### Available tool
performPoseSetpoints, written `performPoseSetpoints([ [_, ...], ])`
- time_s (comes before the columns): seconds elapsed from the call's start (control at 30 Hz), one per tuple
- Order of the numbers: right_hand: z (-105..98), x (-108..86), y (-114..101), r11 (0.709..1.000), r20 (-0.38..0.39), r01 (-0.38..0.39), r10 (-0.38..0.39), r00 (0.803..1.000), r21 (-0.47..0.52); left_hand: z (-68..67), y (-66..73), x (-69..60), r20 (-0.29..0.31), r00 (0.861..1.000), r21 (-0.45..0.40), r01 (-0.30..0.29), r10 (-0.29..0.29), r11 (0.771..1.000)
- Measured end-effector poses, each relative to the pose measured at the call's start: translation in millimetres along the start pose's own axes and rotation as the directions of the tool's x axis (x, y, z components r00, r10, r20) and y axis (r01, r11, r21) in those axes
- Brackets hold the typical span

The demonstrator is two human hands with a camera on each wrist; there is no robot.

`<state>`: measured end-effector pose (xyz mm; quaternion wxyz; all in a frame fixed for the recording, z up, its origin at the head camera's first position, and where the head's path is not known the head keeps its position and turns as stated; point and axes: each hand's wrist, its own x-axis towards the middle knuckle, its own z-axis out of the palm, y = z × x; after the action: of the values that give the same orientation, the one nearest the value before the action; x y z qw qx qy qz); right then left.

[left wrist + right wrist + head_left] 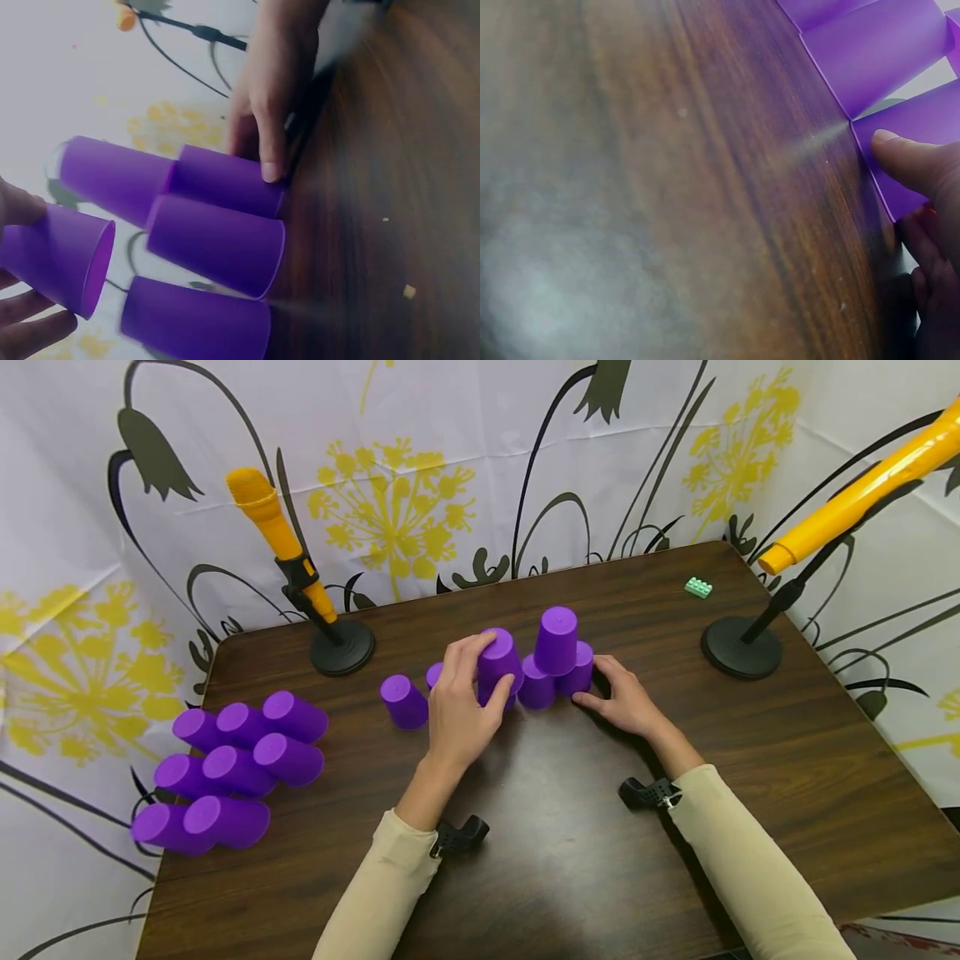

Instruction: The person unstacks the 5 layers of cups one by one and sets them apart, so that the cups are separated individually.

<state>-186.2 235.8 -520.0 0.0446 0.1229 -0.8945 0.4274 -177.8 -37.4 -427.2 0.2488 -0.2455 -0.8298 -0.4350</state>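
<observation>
My left hand holds an upside-down purple plastic cup between thumb and fingers. In the left wrist view that held cup is off the table, its rim apart from the row below. At the row's right end, my right hand grips the last cup, thumb on its near side; the right wrist view shows the thumb against this cup. One upside-down cup rests on top of the end cup and its neighbour. Farther left in the row stands another cup, partly beside my left hand.
Several purple cups stand grouped at the table's left. Behind them is a yellow microphone on a black stand. Another black stand with a yellow tube is at the right, near a small green toy brick.
</observation>
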Motion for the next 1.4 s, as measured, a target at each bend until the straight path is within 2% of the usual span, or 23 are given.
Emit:
performPoseSetpoints([
  [0.2, 1.0, -0.5, 0.4, 1.000, 0.007, -0.010, 0.010, 1.000, -0.001, -49.4, 4.7, -34.1, -0.040, 0.998, -0.055, 0.039, -0.041, 0.998],
  [0.3, 0.3, -1.1, 0.1, 1.000, 0.003, -0.015, 0.015, 1.000, -0.003, -80.1, 16.2, -45.5, -0.124, 0.992, -0.025, 0.033, -0.036, 0.999],
  [0.37, 0.3, -0.9, 0.3, 1.000, 0.005, -0.014, 0.014, 1.000, -0.008, -100.4, 20.7, -53.9, -0.208, 0.978, 0.019, 0.035, -0.031, 0.999],
  [0.43, 0.5, -0.8, 1.3, 1.000, 0.004, -0.014, 0.014, 1.000, -0.013, -118.7, 19.1, -65.3, -0.305, 0.952, 0.088, 0.064, -0.034, 0.994],
  [0.5, 0.7, -0.4, 1.5, 1.000, 0.002, -0.013, 0.013, 1.000, -0.013, -132.9, 2.7, -82.9, -0.400, 0.915, 0.167, 0.127, -0.051, 0.978],
  [0.6, 0.0, -0.2, 1.8, 1.000, -0.003, -0.013, 0.013, 1.000, -0.015, -150.1, -25.1, -110.3, -0.507, 0.856, 0.262, 0.264, -0.100, 0.928],
  [0.67, -0.3, -0.1, 1.6, 1.000, 0.001, -0.013, 0.013, 1.000, -0.009, -158.9, -40.5, -125.4, -0.551, 0.824, 0.302, 0.342, -0.130, 0.890],
  [0.77, 0.2, -0.3, 2.7, 1.000, 0.008, -0.016, 0.016, 1.000, -0.008, -167.1, -55.4, -140.3, -0.577, 0.800, 0.344, 0.421, -0.165, 0.839],
  [1.0, 1.4, -2.3, 2.6, 1.000, 0.012, -0.030, 0.030, 0.999, -0.008, -173.2, -66.0, -153.0, -0.571, 0.791, 0.407, 0.506, -0.220, 0.761],
  [1.1, 1.8, -2.5, 2.8, 1.000, 0.010, -0.028, 0.028, 1.000, -0.002, -172.3, -68.4, -155.1, -0.576, 0.780, 0.405, 0.533, -0.246, 0.742],
  [1.4, 1.0, -1.7, 1.8, 1.000, 0.006, -0.028, 0.028, 1.000, -0.013, -168.9, -76.4, -156.9, -0.588, 0.756, 0.378, 0.570, -0.286, 0.729],
])
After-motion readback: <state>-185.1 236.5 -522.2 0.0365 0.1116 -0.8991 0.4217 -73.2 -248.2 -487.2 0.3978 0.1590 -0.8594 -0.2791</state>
